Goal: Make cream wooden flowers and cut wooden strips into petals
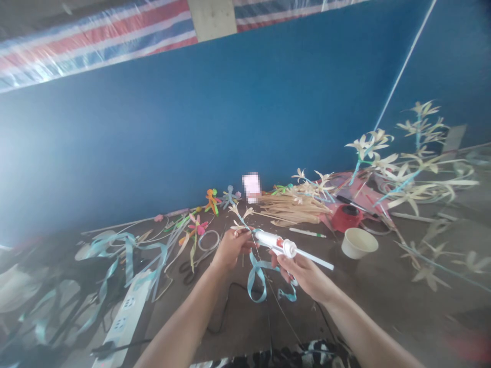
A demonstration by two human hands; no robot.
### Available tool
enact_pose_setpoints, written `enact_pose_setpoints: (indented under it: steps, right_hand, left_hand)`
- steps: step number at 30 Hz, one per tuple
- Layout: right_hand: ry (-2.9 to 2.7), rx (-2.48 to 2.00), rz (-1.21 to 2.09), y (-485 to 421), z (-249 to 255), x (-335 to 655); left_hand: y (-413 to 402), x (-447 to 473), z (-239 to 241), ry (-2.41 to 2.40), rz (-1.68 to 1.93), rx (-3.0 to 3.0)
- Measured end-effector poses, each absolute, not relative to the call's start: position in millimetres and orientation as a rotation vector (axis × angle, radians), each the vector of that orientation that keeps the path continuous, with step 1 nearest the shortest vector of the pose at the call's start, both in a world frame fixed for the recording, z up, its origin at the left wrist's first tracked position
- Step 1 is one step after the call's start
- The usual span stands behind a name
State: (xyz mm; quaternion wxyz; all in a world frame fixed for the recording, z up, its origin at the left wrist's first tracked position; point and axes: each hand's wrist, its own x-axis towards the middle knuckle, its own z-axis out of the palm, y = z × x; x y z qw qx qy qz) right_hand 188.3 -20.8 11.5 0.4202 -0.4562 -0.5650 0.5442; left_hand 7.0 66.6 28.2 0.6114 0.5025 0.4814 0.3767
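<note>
"How many hands are there?"
"Two: one left hand (232, 249) and one right hand (299, 270)."
"And tools?"
"One glue gun (273, 241), one glue stick (316, 259), one pair of scissors (184, 267), one white pen (307, 232)."
"Power strips, bowls?"
"One power strip (128, 312), one cream bowl (355, 251)."
"Clear rings?"
"One clear ring (200, 240)."
"Fuzzy figures?"
"At least two: one orange-and-green figure (210, 201), one grey-blue figure (230, 197)."
"Flowers?"
"One large pink flower (199, 225), one pale flower stem (242, 221) in hand; the other pale flowers (361, 146) overlap too much to count."
"Ribbons?"
"At least two blue ribbons (129, 255); the tangle hides the exact number."
</note>
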Motion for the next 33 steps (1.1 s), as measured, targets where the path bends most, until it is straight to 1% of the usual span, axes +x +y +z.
enact_pose_setpoints:
  steps: [22, 24, 25, 30, 33]
  right_hand:
    - [-1.473, -1.079, 1.355, -27.7, 25.4, 196.9]
    - [-1.521, -1.162, 1.236, -29.8, 24.6, 206.0]
    - [-1.569, -1.246, 1.125, -30.0, 22.3, 211.7]
    - [-1.784, -1.879, 0.324, -18.8, -11.6, 243.0]
    - [-1.813, -2.115, 0.114, -7.7, -40.1, 259.4]
  left_hand:
    - [69.3, 3.6, 35.8, 1.139, 0.862, 1.192]
    - [71.1, 0.5, 36.4, 1.16, 0.868, 1.208]
    - [72.0, -1.0, 36.7, 1.17, 0.87, 1.215]
    - [74.6, -2.6, 38.1, 1.191, 0.9, 1.168]
    - [73.8, 1.8, 37.8, 1.185, 0.913, 1.148]
